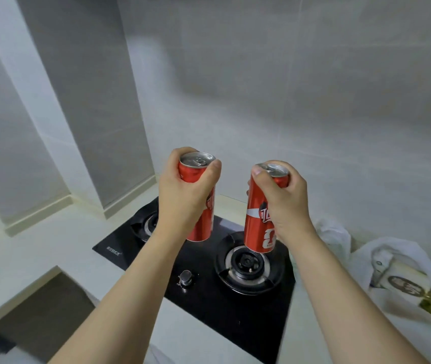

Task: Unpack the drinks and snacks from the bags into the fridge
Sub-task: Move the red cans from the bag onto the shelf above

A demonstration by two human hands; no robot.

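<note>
Currently my left hand [185, 190] and right hand [280, 195] each clasp one tall red aluminium can [200, 206] [260, 219], upright near the rim, ready for fridge transfer.

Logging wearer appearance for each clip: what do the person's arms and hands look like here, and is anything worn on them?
Both forearms are bare as far as the frame shows: no sleeves, gloves, watch, bracelets or rings visible. The left hand and right hand show short, unpainted nails on the thumbs. No markings, cables or straps appear on either arm. Above the lower frame edge nothing is worn; the upper arms are out of view.
</note>
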